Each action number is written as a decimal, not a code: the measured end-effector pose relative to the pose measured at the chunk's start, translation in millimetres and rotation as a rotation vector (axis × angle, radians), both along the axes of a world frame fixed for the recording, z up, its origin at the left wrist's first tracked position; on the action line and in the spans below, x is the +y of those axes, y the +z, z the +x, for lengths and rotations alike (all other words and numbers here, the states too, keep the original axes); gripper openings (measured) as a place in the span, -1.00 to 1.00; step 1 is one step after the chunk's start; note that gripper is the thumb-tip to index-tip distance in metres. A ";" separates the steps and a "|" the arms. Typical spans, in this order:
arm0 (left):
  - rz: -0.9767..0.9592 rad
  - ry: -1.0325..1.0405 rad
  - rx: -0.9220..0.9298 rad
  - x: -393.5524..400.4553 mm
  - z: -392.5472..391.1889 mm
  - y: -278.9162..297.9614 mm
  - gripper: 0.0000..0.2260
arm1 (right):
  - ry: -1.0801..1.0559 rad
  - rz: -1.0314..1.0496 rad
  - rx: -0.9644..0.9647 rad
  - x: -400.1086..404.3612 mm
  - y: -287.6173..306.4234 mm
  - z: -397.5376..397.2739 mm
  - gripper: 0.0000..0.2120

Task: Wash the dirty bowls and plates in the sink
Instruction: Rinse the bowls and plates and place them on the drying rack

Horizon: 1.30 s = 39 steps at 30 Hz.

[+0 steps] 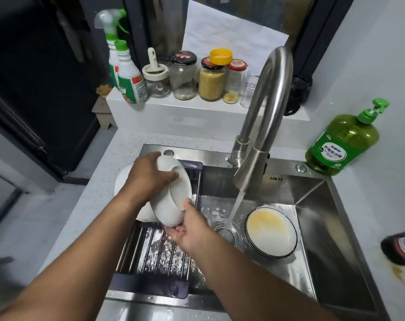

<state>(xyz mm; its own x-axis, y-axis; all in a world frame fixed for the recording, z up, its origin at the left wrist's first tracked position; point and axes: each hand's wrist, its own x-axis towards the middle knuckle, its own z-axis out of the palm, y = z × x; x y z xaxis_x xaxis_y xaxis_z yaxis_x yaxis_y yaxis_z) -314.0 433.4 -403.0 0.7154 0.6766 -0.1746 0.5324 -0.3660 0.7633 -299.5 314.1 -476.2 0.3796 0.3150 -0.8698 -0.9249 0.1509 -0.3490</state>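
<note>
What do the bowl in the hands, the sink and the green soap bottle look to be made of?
Bowl: glossy white, probably glazed ceramic, with a foot ring.
Sink: brushed stainless steel, by its grey metallic sheen.
Soap bottle: translucent green, likely plastic; liquid shows through.

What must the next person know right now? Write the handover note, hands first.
Left hand: grips the white bowl by its base, tilted over the drying rack.
Right hand: holds the bowl's lower rim.
Faucet: running into the sink.
Done: at least one white dish lies left of the bowl.
Left: set this bowl down, then wash the stained plates stacked in the sink.
</note>
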 end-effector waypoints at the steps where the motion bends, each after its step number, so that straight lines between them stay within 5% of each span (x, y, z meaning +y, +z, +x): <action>1: 0.064 -0.011 0.029 6.8 2.6 -5.2 -0.34 | 0.002 -0.019 -0.014 7.6 -3.6 2.7 -0.53; 24: 0.809 -0.235 0.253 33.8 19.1 -79.5 -0.64 | 0.133 -0.249 0.118 56.2 -33.2 12.7 -0.63; 39: 0.960 -0.278 0.344 27.2 18.2 -85.0 -0.61 | 0.257 -0.201 0.026 14.5 -36.5 20.0 -0.66</action>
<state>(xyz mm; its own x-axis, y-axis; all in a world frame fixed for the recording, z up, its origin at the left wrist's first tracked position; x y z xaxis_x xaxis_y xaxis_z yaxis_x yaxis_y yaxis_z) -295.7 460.6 -488.0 0.8800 0.4585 0.1241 0.4699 -0.8784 -0.0872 -279.5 328.6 -512.6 0.2867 0.2185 -0.9328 -0.9328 -0.1582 -0.3238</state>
